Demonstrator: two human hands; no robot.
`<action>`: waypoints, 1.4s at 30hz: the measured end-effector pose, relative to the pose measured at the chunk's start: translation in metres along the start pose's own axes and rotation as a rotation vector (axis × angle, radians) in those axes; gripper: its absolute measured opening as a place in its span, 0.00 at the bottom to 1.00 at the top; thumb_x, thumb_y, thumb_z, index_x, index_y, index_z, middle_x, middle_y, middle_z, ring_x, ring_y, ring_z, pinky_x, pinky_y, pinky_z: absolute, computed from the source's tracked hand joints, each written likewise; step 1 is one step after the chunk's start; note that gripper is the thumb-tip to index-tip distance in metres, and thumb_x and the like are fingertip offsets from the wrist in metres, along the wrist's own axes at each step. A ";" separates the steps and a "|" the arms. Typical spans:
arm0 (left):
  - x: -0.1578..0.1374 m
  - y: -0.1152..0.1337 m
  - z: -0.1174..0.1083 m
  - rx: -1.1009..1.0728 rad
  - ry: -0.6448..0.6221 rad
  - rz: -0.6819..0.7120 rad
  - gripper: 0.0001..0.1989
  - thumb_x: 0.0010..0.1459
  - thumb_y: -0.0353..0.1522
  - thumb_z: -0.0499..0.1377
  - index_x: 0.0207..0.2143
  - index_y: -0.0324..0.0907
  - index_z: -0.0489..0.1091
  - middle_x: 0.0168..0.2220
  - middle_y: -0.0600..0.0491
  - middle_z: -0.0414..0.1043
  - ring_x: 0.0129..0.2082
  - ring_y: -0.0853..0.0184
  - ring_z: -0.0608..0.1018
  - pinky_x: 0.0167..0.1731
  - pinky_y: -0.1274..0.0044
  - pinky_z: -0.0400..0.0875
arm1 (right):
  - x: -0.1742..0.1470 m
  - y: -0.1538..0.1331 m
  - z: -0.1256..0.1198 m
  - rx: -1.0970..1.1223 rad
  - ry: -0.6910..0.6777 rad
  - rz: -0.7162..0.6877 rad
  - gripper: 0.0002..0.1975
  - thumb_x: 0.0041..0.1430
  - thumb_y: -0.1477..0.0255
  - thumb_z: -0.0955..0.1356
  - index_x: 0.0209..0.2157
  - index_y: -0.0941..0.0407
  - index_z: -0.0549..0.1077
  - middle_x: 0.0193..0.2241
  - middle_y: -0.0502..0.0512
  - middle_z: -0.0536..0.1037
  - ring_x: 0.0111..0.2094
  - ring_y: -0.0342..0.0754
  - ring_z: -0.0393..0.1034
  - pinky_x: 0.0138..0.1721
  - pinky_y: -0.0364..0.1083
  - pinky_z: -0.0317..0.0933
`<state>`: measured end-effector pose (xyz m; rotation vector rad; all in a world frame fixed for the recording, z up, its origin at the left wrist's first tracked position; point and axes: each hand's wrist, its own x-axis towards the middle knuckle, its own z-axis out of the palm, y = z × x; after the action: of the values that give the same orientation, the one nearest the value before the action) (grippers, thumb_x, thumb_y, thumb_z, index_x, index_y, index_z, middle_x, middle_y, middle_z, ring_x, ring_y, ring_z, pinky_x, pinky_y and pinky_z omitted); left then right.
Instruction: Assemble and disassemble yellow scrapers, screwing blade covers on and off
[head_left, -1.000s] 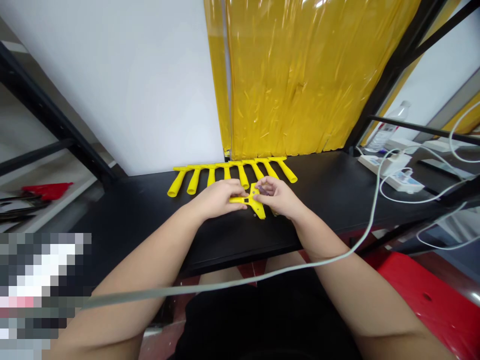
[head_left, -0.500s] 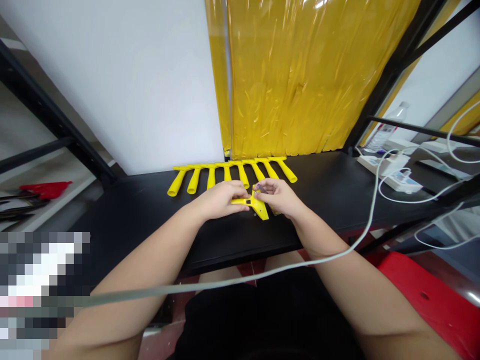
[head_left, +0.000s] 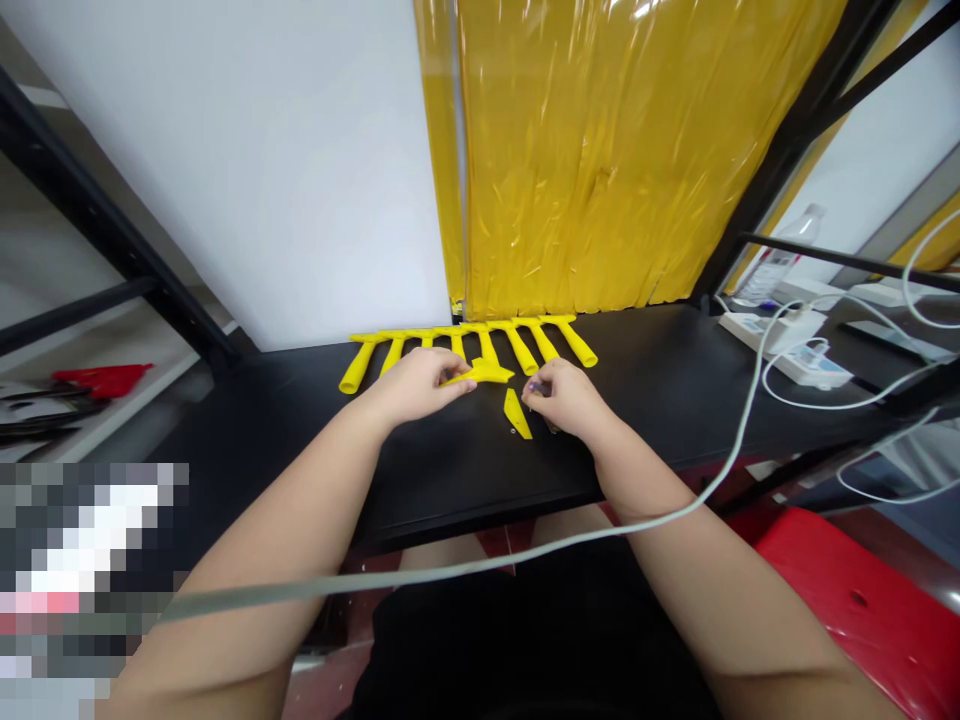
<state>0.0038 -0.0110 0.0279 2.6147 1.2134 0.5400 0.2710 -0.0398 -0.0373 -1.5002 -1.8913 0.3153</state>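
Observation:
My left hand [head_left: 416,385] pinches a yellow plastic part [head_left: 491,372] with a flared end, lifted just above the black table [head_left: 442,480]. Its other end is hidden by my fingers. To the right, the fingers of my right hand [head_left: 566,395] are drawn together in a pinch; whatever they hold is too small to make out. Between the hands a flat yellow plate [head_left: 517,414] with slanted ends lies on the table. A tiny metal piece [head_left: 513,431] sits beside it. Behind both hands stretches a row of several yellow tubular pieces [head_left: 525,350], partly covered by my left hand.
A white power strip [head_left: 787,350] with plugs and a clear bottle [head_left: 780,255] stand at the right. A pale cable [head_left: 585,528] hangs across in front of my arms. Black frame posts [head_left: 780,150] flank the table; a red stool [head_left: 847,590] is at lower right.
The yellow part in my left hand has turned and moved up and away from the flat plate, which now lies alone on the table. My right hand has drawn back slightly rightward.

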 end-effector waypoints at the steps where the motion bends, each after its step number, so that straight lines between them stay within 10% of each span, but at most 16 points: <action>1: 0.000 -0.001 0.000 -0.044 -0.009 -0.036 0.19 0.64 0.46 0.61 0.42 0.40 0.80 0.36 0.48 0.81 0.32 0.63 0.78 0.34 0.72 0.69 | -0.001 -0.001 0.000 -0.012 -0.041 0.013 0.03 0.53 0.74 0.73 0.30 0.54 0.83 0.34 0.55 0.77 0.35 0.50 0.73 0.42 0.48 0.66; 14: -0.007 -0.014 -0.006 -0.502 -0.362 -0.326 0.23 0.65 0.46 0.57 0.58 0.46 0.60 0.41 0.47 0.80 0.34 0.60 0.81 0.26 0.73 0.75 | 0.002 0.033 -0.001 0.095 0.122 0.107 0.09 0.56 0.74 0.69 0.41 0.55 0.76 0.37 0.54 0.79 0.33 0.48 0.72 0.40 0.49 0.69; 28: -0.012 -0.023 -0.007 -0.438 -0.583 -0.268 0.35 0.51 0.47 0.70 0.57 0.43 0.67 0.47 0.48 0.73 0.36 0.62 0.78 0.32 0.73 0.74 | -0.045 0.128 -0.081 -0.423 0.143 0.000 0.10 0.62 0.75 0.65 0.42 0.57 0.77 0.39 0.64 0.80 0.42 0.59 0.76 0.50 0.57 0.69; 32: -0.011 -0.028 -0.006 -0.406 -0.582 -0.282 0.33 0.50 0.46 0.69 0.55 0.42 0.68 0.47 0.48 0.72 0.34 0.64 0.78 0.32 0.72 0.75 | -0.049 0.095 -0.076 -0.383 0.136 -0.144 0.18 0.65 0.65 0.68 0.53 0.60 0.75 0.49 0.70 0.78 0.52 0.64 0.74 0.58 0.62 0.66; 42: -0.011 -0.034 -0.006 -0.365 -0.581 -0.294 0.30 0.53 0.45 0.67 0.53 0.43 0.67 0.39 0.51 0.75 0.29 0.64 0.78 0.31 0.71 0.74 | -0.025 -0.010 -0.004 -0.169 -0.429 -0.508 0.30 0.70 0.56 0.67 0.68 0.54 0.68 0.73 0.64 0.60 0.75 0.65 0.48 0.73 0.66 0.44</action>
<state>-0.0284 0.0023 0.0190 2.0250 1.1347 -0.0577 0.2690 -0.0673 -0.0378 -1.0487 -2.6163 0.2556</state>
